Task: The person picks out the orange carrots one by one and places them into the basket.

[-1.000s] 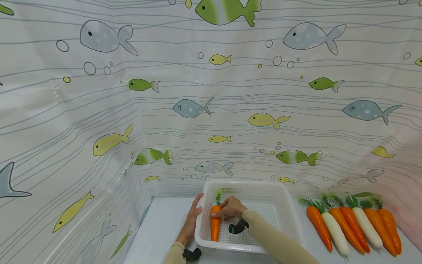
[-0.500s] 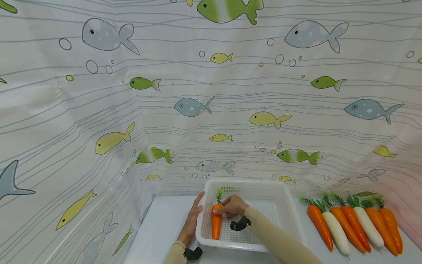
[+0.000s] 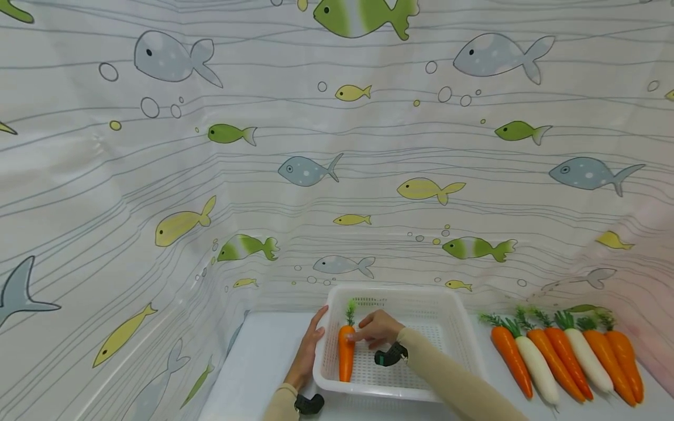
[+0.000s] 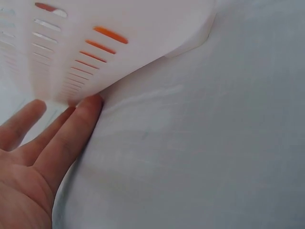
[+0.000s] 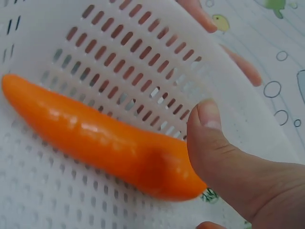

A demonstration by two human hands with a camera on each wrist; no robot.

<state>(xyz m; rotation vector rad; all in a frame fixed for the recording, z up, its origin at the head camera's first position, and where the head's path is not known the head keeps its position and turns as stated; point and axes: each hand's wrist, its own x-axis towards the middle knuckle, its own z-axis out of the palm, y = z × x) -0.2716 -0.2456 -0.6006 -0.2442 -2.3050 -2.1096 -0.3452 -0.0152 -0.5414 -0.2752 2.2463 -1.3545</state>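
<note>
An orange carrot (image 3: 346, 356) with a green leafy top lies lengthwise along the left side of a white plastic basket (image 3: 389, 393). My right hand (image 3: 380, 328) is at the carrot's upper end. In the right wrist view the thumb (image 5: 209, 138) overlaps that end and stands apart from a fingertip at the bottom edge, so the carrot (image 5: 95, 136) is not gripped. My left hand (image 3: 305, 354) rests along the outside of the basket's left wall. In the left wrist view its straight fingers (image 4: 71, 138) touch the basket's slotted side (image 4: 143, 28).
To the right of the basket, several carrots (image 3: 511, 359) and two white radishes (image 3: 537, 368) lie side by side on the white table (image 3: 258, 356). A curtain (image 3: 389, 146) printed with fish hangs behind and at the left.
My right hand has loosened from the carrot and shifted slightly right. The carrot stays in the basket, and my left hand keeps its place at the wall.
</note>
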